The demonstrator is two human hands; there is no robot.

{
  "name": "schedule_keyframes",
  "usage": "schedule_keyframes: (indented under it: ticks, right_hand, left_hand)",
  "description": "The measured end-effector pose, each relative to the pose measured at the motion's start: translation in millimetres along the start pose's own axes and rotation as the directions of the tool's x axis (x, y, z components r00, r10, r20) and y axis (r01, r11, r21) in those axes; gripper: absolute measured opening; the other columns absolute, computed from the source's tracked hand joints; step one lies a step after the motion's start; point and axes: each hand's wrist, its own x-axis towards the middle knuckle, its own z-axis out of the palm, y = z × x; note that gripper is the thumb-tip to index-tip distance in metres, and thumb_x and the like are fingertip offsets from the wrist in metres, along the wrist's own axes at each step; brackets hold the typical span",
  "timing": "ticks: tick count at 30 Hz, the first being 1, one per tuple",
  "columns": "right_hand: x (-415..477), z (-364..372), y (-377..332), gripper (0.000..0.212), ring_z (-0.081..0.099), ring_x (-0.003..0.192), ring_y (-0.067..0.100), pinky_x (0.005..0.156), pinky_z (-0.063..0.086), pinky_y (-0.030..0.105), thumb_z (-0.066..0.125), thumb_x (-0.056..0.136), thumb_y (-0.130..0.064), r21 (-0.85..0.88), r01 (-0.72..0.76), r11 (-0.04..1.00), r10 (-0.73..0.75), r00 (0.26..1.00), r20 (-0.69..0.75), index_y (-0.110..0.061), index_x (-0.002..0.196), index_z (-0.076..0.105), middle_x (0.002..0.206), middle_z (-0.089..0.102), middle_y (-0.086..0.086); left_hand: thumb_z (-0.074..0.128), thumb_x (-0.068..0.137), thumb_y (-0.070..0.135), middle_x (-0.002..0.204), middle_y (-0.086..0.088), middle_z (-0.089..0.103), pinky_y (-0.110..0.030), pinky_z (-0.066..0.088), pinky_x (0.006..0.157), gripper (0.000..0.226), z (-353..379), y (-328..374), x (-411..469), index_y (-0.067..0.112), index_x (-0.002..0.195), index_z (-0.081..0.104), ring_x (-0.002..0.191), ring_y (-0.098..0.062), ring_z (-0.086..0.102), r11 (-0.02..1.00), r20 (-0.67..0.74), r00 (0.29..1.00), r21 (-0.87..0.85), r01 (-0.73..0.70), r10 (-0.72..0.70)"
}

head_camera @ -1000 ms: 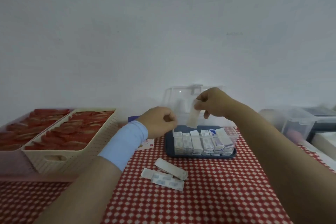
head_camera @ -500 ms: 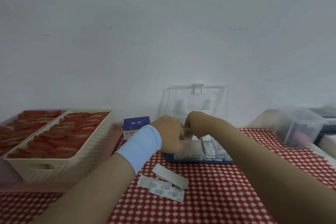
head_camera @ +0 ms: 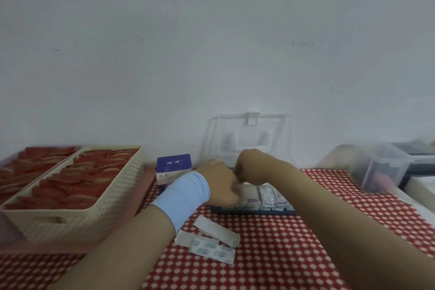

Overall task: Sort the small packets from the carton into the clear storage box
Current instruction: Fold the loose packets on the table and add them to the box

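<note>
The clear storage box (head_camera: 255, 211) stands on a dark blue base, its lid (head_camera: 250, 135) upright against the wall. Rows of white packets (head_camera: 267, 195) stand on edge inside. My right hand (head_camera: 250, 167) reaches down into the box's left part with its fingers pinched; the packet it carried is hidden behind my left hand. My left hand (head_camera: 220, 183), with a light blue wristband, curls over the box's left end and touches the right hand. The purple carton (head_camera: 173, 165) stands left of the box. Three loose packets (head_camera: 211, 241) lie in front.
A cream perforated basket (head_camera: 70, 214) of red packets sits at the left, with a pink tray (head_camera: 14, 160) of more behind it. A frosted plastic bin (head_camera: 376, 167) and dark containers stand at the right. A red checked cloth (head_camera: 270, 261) covers the table.
My right hand has come down from above the box, bringing the packet into its left part. My left hand has moved right onto the box's left end.
</note>
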Motion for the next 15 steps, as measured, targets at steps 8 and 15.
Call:
schedule_keyframes:
  ticks: [8,15]
  right_hand:
    - [-63,-42,-16,0.020,0.059,0.070,0.001,0.062,0.047,0.013,0.061,0.092,-0.012,0.312,0.152,0.938,-0.076,0.967,-0.242,-0.017,0.100,0.079,0.099,0.074,-0.005]
    - [-103,6,-64,0.030,0.065,0.094,0.017,0.090,0.055,0.035,0.072,0.087,-0.033,0.046,0.156,0.987,-0.161,0.978,0.131,-0.018,0.113,0.072,0.104,0.071,-0.001]
  left_hand:
    - [0.057,0.087,0.015,0.101,0.008,0.066,-0.030,0.051,0.090,0.021,-5,-19,-42,0.024,0.097,0.073,0.095,-0.010,0.059,0.933,-0.383,0.921,-0.352,-0.081,-0.065]
    - [0.067,0.084,0.031,0.112,0.021,0.061,-0.018,0.047,0.091,0.037,28,-27,-85,0.035,0.120,0.061,0.105,-0.004,0.058,0.914,-0.057,0.988,-0.390,0.113,-0.146]
